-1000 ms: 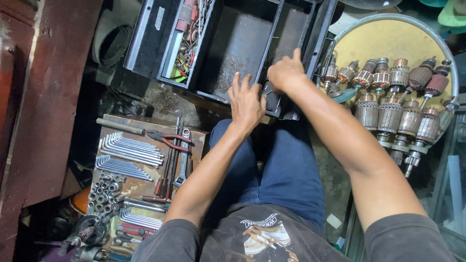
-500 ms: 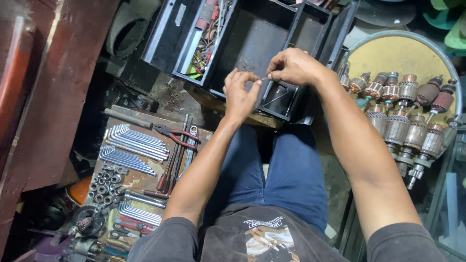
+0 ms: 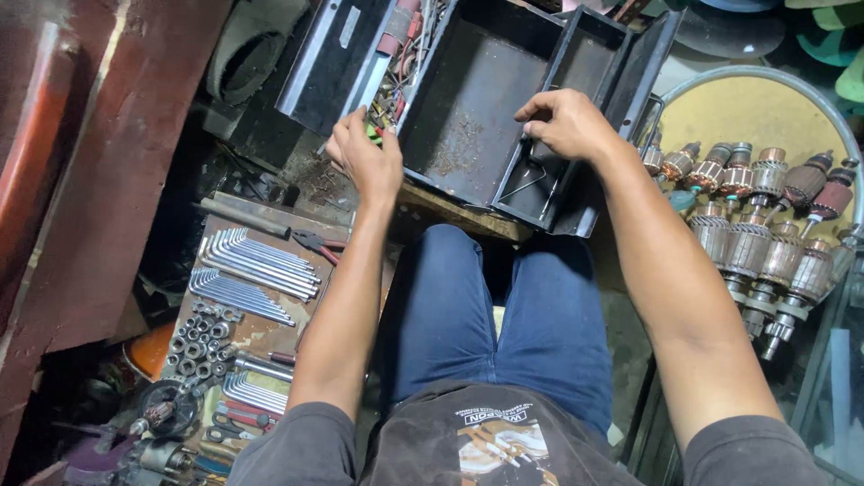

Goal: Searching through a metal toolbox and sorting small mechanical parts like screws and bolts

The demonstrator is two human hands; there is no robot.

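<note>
Sitting open ahead of the knees, the rust-flecked black steel toolbox [image 3: 477, 117] has the right hand [image 3: 569, 124] curled over its side tray, fingers bent; any grip is hidden. The left hand [image 3: 364, 162], fingers loosely spread, touches its cluttered tray. Copper-wound motor armatures [image 3: 765, 225] crowd a yellow round tray [image 3: 765, 112] rightward.

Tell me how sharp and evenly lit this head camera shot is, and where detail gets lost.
Head view: mostly sharp, no motion blur on the left hand or right hand; the black metal toolbox and hex keys read clearly; the lower left corner sinks into shadow; wide-angle lens bends the edges.
</note>
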